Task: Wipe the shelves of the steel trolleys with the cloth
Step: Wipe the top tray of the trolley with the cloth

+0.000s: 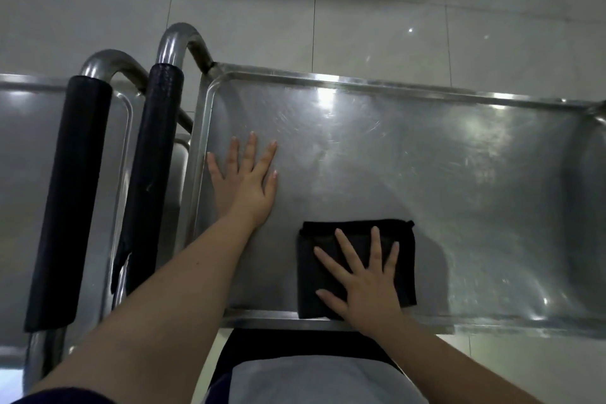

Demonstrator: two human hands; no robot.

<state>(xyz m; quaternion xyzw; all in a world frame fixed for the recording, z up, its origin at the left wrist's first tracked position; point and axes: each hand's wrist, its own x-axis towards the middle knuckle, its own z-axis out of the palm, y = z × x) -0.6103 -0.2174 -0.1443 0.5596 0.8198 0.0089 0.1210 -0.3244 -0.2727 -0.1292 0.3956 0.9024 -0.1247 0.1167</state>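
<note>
Shelf wipe under way, probably early.
Right hand [367, 279], grip spread flat, presses the folded black cloth [406, 266] at 6 o'clock of the shelf [426, 157]; left hand [249, 184] flat at 9 o'clock. Streaks suggest a partial pass; second trolley [19, 157] likely remains.

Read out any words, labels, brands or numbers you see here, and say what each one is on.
None readable: the steel shelf, the black cloth, the padded handles and the floor tiles show no words, labels, brands or numbers.
</note>
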